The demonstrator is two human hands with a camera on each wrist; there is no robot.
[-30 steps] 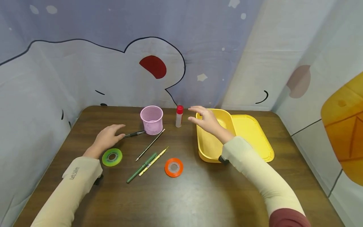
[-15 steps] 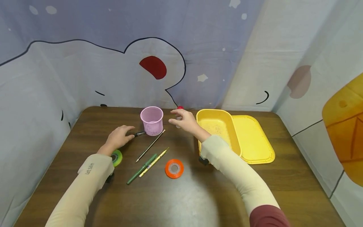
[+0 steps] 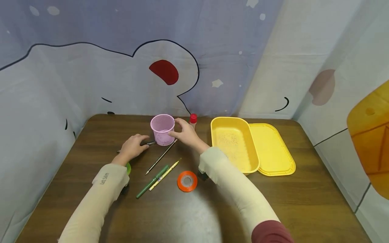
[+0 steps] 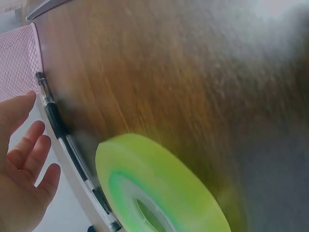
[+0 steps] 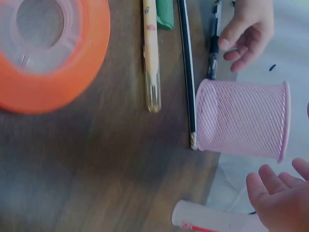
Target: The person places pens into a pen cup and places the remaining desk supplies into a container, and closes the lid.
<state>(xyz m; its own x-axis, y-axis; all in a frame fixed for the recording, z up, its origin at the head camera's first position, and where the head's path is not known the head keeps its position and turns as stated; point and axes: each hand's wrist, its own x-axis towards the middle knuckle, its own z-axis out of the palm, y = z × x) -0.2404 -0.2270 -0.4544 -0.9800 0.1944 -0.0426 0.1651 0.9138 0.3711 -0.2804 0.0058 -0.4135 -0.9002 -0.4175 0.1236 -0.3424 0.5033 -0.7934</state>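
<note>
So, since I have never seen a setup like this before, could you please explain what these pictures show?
Of course. There is no robot here, only a person's bare left hand and right hand. The wide picture comes from a camera on the person's head; the two close ones come from a camera on each wrist.

On the table are a pink cup, a black pen, a pencil, a green pen, a yellow pen, orange tape, green tape, a glue stick, and a yellow box beside a yellow lid.

Neither hand appears to hold anything: the left is near the black pen, the right beside the cup.
</note>
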